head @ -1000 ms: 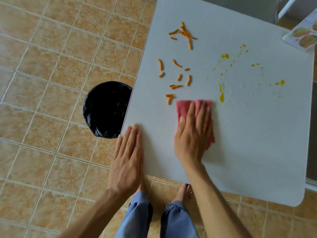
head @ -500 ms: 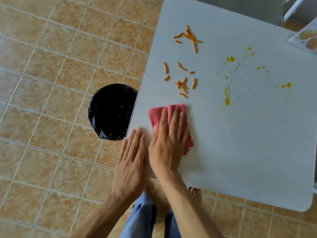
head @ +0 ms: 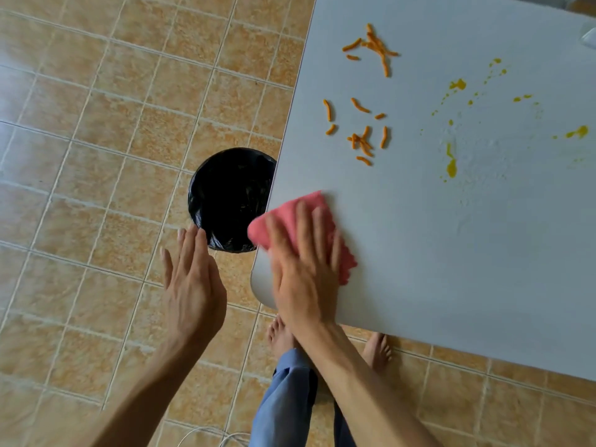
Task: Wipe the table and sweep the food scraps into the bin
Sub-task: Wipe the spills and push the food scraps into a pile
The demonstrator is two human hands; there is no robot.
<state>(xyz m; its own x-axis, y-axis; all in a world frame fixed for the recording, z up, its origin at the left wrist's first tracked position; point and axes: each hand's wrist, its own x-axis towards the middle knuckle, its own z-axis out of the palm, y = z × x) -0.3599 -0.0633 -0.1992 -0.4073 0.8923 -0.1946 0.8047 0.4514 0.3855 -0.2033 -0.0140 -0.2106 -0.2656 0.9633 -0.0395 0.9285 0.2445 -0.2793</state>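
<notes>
My right hand (head: 306, 269) presses flat on a pink cloth (head: 301, 208) at the near left corner of the white table (head: 451, 269); part of the cloth hangs past the table's left edge. My left hand (head: 190, 282) hovers open beside that corner, off the table, fingers apart. A round bin lined with a black bag (head: 229, 198) stands on the floor against the table's left edge, just beyond the cloth. Orange food strips lie in a loose group (head: 361, 137) further up the table, with another cluster (head: 374, 46) near the far edge. Yellow sauce spots (head: 451, 166) dot the right part.
The floor is tan tile (head: 96, 156). My bare feet (head: 377, 350) and blue trouser legs (head: 283, 398) stand below the near table edge. A white cable (head: 209, 435) lies on the floor at the bottom. A pale object (head: 590, 38) sits at the table's far right.
My right hand slid the pink cloth leftward from the table's middle to its left edge, over the bin. My left hand lifted off the table and moved left, beside the corner.
</notes>
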